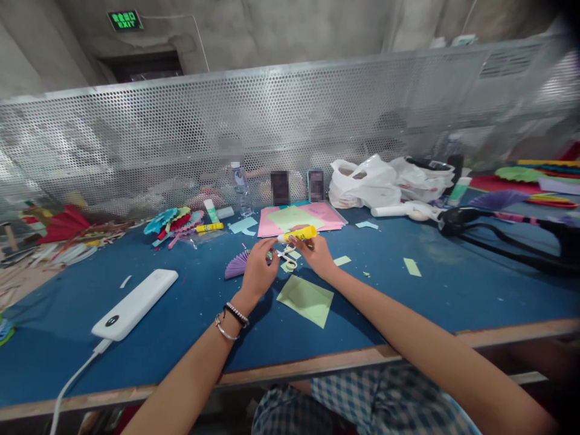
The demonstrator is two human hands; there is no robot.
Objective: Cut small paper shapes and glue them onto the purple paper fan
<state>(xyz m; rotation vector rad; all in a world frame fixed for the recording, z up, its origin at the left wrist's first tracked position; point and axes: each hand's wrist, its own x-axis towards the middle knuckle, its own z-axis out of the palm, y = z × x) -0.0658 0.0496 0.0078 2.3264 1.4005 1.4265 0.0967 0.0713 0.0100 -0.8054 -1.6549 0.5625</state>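
Note:
A yellow glue stick is held level above the table in my right hand, its fingers wrapped around the yellow body. At its white left end, my left hand has thumb and fingertips closed together. Below the hands lie scissors with cream handles, partly covered by my fingers. A purple pleated paper fan rests behind my left hand, partly hidden. Closer to me, a light green sheet of paper lies on the blue table, slightly creased.
Pink paper with a green sheet on it lies at the back, before two upright phones. A white power bank with a cable is at left. White plastic bags and a black strap are at right. Several paper scraps are scattered about.

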